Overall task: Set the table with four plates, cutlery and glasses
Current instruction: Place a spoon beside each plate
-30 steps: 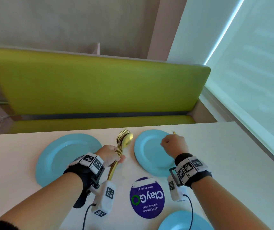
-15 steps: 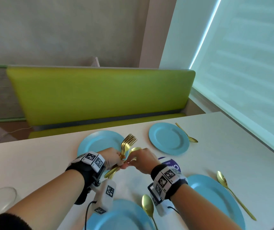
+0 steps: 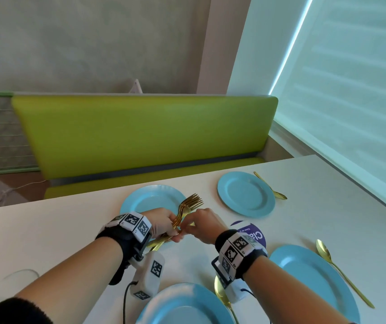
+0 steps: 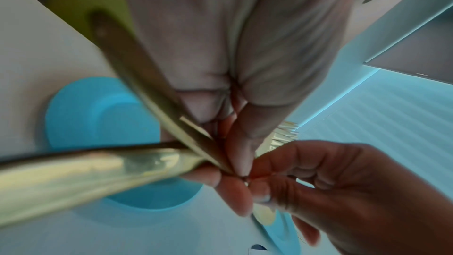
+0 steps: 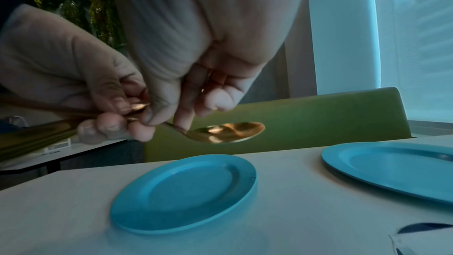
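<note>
My left hand [image 3: 167,226] grips a bundle of gold forks [image 3: 190,202] by the handles, tines pointing away, above the far left blue plate [image 3: 149,199]. A gold spoon [image 5: 228,132] lies in the same bundle. My right hand [image 3: 193,228] meets the left and pinches the spoon's neck, its bowl hanging over the plate [image 5: 186,191]. The far right plate [image 3: 245,194], near right plate [image 3: 313,281] and near left plate [image 3: 182,305] each have a gold spoon [image 3: 272,191] [image 3: 341,272] [image 3: 221,295] to their right. In the left wrist view the fork handles [image 4: 73,172] stretch toward the camera.
The white table [image 3: 58,235] carries a round purple sticker [image 3: 254,236] between the plates. A clear glass [image 3: 21,274] shows faintly at the near left. A green bench [image 3: 145,134] runs behind the far edge, and a window blind [image 3: 351,90] is on the right.
A second ago my right hand was at the far right plate. It came back to the left hand and now pinches the spoon in the bundle. The left hand has kept its grip.
</note>
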